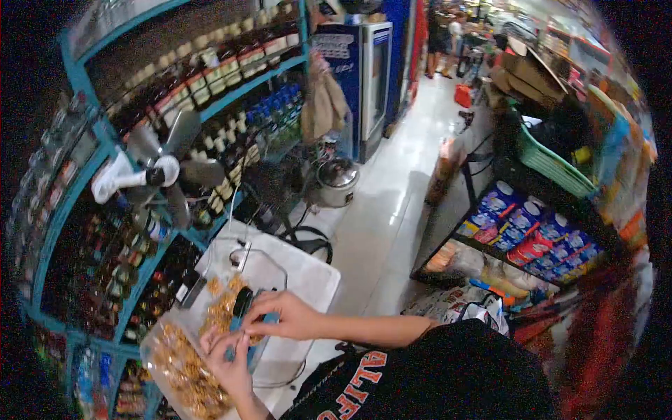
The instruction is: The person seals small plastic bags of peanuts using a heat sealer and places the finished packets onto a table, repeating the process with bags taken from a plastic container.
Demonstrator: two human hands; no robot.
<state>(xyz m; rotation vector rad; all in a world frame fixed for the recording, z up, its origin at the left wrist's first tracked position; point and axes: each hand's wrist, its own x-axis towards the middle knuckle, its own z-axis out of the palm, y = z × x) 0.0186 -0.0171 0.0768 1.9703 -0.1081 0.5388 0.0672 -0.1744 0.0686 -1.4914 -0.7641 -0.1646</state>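
Right hand (287, 315) pinching blue tray (253, 348) edge; left hand (231, 367) just below, grip unclear. Snack pieces (187, 374) heaped left of hands, more beyond; portioning seemingly midway.

We can read red letters, seemingly "ALIFO", on the black shirt (448, 374). White print on the blue cooler (344, 56) and the bottle labels (210, 75) is too blurred to read.
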